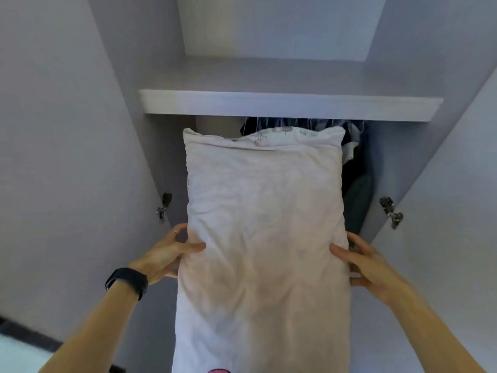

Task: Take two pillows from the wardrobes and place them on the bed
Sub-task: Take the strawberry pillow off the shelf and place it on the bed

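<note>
A long pale pink pillow (265,227) fills the middle of the head view, held lengthwise in front of the open wardrobe (290,105). My left hand (168,251) grips its left edge, thumb on top, with a black band on the wrist. On the opposite edge my right hand (365,265) clamps the pillow the same way. The pillow's far end reaches just under the wardrobe shelf. A second pillow and the bed are not in view.
Dark clothes (355,168) hang inside the wardrobe behind the pillow. Both wardrobe doors stand open, the left door (59,157) and the right door (457,184) flanking my arms, with metal hinges at hand height. The upper shelf compartment looks bare.
</note>
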{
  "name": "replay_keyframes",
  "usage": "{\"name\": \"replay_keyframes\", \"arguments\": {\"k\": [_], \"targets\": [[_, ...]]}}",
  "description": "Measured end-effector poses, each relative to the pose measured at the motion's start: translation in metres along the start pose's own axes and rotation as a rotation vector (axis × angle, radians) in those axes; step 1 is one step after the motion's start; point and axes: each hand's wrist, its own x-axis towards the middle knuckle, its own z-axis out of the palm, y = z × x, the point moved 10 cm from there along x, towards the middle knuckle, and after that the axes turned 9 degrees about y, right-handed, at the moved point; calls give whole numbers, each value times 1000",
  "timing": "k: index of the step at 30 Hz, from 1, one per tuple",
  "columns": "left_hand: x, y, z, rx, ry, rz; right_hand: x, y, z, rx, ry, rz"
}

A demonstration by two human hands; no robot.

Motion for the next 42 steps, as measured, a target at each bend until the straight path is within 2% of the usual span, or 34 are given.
{"name": "replay_keyframes", "arguments": {"k": [5,9,16,23,28,34,42], "targets": [[-13,-98,-5,7,-31,-209,-19,78,7,-91,-55,147],[-33,-146,-11,39,-28,-262,-30,114,23,-143,-104,244],[-82,-213,-10,-26,85,-327,-6,148,43,-337,-208,313],[-150,-291,26,-173,315,-464,18,166,63,-650,-417,263],[-230,-358,49,-290,495,-600,-6,194,92,-878,-617,225],[-356,-426,56,-502,770,-677,-73,227,187,-1057,-886,116],[-505,-477,41,-823,1083,-649,-228,241,341,-1055,-1260,-61]]}}
